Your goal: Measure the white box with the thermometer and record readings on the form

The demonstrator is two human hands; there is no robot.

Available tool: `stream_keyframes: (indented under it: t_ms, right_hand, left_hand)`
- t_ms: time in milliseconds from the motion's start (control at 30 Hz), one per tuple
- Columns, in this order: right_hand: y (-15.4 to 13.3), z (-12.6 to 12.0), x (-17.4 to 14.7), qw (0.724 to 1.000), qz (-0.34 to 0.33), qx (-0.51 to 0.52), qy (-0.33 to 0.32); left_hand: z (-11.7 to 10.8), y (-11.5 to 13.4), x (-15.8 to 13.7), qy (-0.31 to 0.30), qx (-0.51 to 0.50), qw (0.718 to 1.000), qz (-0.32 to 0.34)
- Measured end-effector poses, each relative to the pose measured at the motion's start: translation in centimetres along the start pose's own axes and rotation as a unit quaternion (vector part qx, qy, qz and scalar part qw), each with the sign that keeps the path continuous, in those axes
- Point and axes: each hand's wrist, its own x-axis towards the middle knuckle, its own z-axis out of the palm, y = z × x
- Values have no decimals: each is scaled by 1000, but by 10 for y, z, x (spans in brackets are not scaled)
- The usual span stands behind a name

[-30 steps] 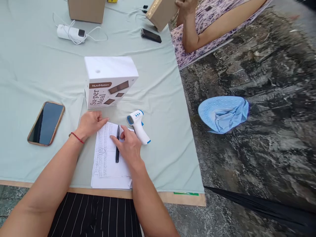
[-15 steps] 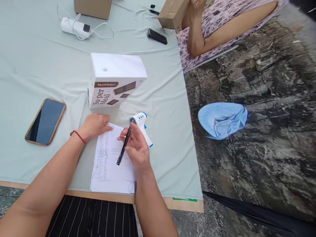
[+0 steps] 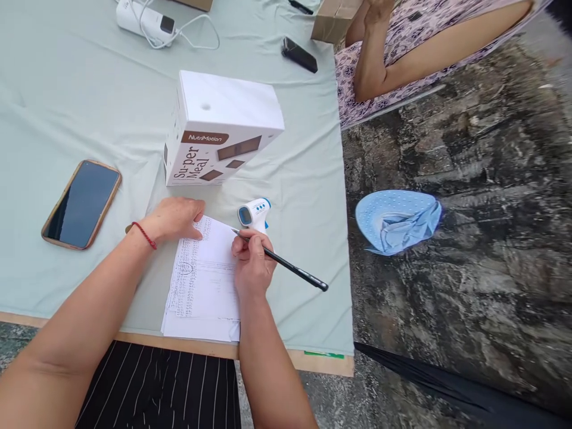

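My right hand [image 3: 255, 262] is closed around a black pencil [image 3: 295, 269]. Its tip points up and left over the top right part of a stack of written papers [image 3: 210, 286], and its back end sticks out to the right. My left hand [image 3: 179, 219] lies at the papers' top left corner, thumb and fingers apart, with the thumb on the sheet. Just beyond my right hand is a white and blue infrared thermometer [image 3: 254, 213], its handle partly hidden. A white NutriMotion box [image 3: 223, 128] stands upright behind the papers.
A phone [image 3: 83, 202] lies left on the cloth-covered table [image 3: 308, 208]. Farther back are a white device with a cable [image 3: 145, 24], a black object [image 3: 299, 55] and a cardboard box [image 3: 335, 21]. A person's arm [image 3: 370, 65] is at the upper right. A blue hat [image 3: 397, 220] lies on the ground.
My right hand has turned the pencil round, so its back end now points right instead of down toward me. My left hand stays at the papers' corner. The view has shifted slightly.
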Motion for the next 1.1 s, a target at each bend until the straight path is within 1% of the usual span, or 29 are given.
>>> stream_keyframes:
  t_ms: [33,133,300,400,467,567,633,667,800,967,1100]
  right_hand:
    - [1,1,-1,1000,5,-7,6]
    - [3,3,-5,999,16,-29,-13]
    - [11,8,-10,993,39,-110,-11]
    - [13,12,-12,990,50,-132,-21]
    - [13,13,-12,988,31,-147,-30]
    - [11,13,-11,984,-20,-163,-66]
    - [10,13,-11,982,-34,-168,-82]
    - [10,13,-11,982,-33,-170,-76]
    - [12,15,-13,979,-37,-198,-19]
    - [12,16,-13,973,-68,-217,-38]
    - [12,15,-12,974,-69,-208,-51]
  left_hand:
    - [0,0,0,-1,3,1000,1]
    - [0,1,0,-7,10,1000,0]
    - [1,2,1,-5,15,1000,-1]
    - [1,1,1,-11,19,1000,2]
    - [0,1,1,-15,20,1000,9]
    - [-1,1,1,-14,22,1000,13]
    - [-1,1,1,-16,23,1000,11]
    - [-1,1,1,-17,24,1000,10]
    - [0,1,1,-13,24,1000,10]
    - [-1,1,1,-14,24,1000,12]
    - [-1,1,1,-15,25,1000,10]
